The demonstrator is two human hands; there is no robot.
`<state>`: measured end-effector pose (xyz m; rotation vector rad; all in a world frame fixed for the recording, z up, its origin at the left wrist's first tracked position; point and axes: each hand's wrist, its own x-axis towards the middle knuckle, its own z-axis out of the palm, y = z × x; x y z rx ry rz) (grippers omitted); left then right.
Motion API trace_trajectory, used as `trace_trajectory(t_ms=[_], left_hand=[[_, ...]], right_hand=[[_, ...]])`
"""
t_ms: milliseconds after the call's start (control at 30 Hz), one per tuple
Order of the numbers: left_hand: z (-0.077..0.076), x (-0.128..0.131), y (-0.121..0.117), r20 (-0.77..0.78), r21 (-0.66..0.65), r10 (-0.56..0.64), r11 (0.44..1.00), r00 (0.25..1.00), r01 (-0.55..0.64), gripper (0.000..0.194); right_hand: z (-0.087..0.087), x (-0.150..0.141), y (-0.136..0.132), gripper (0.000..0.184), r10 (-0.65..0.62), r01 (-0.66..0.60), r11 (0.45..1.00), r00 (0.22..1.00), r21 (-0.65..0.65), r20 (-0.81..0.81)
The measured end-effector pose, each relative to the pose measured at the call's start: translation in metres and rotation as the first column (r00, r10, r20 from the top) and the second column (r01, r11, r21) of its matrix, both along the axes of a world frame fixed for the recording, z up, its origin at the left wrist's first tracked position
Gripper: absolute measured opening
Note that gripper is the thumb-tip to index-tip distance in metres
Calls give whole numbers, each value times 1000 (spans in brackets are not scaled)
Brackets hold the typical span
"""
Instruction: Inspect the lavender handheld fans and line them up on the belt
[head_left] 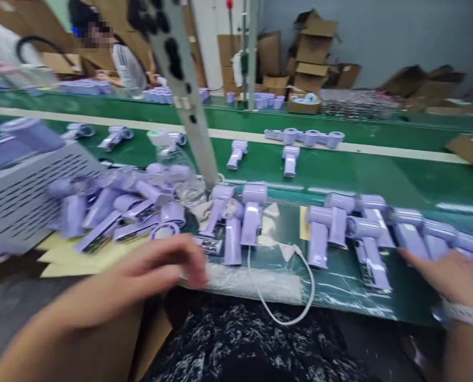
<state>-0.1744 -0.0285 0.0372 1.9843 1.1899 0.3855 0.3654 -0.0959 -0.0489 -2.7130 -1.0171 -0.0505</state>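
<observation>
My left hand point(157, 276) hovers over the table's front edge, blurred. Its fingers are bent and apart from the thumb, with nothing visible in them. Just beyond it lies a heap of lilac, hair-dryer-shaped housings point(141, 201), some showing circuit boards. At the right edge my right hand point(455, 276) has its thumb stretched out. It lies at a row of similar lilac housings point(439, 233); whether it presses on them I cannot tell. Between my hands are more housings point(318, 233). From one lilac housing point(253, 212) a white cable point(282, 322) loops down over the edge.
A white slotted crate point(33, 196) holds lilac parts at left. A metal post point(192, 111) rises beyond the work surface. Behind it, a green conveyor point(379, 175) carries several housings. Cardboard boxes point(312, 48) stand at the back. Co-workers point(129, 63) sit at far left.
</observation>
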Motion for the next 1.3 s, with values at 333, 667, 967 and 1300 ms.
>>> trace_trajectory(t_ms=[333,667,967,1300], left_hand=[[-68,283,13,-440,323,-108,907,891,269,46],[-72,334,51,-533,321,75,940,843,119,77],[-67,307,50,-581,278,-16,936,814,217,63],[-64,285,33,-537,219,-4,965,843,144,91]], right_hand=[[-7,26,-20,93,-71,71,995,997,-75,2],[-27,0,-5,97,-240,238,970,970,60,46],[-23,-52,-43,59,189,-181,941,982,286,0],[-29,-137,-4,71,424,-339,886,869,318,-256]])
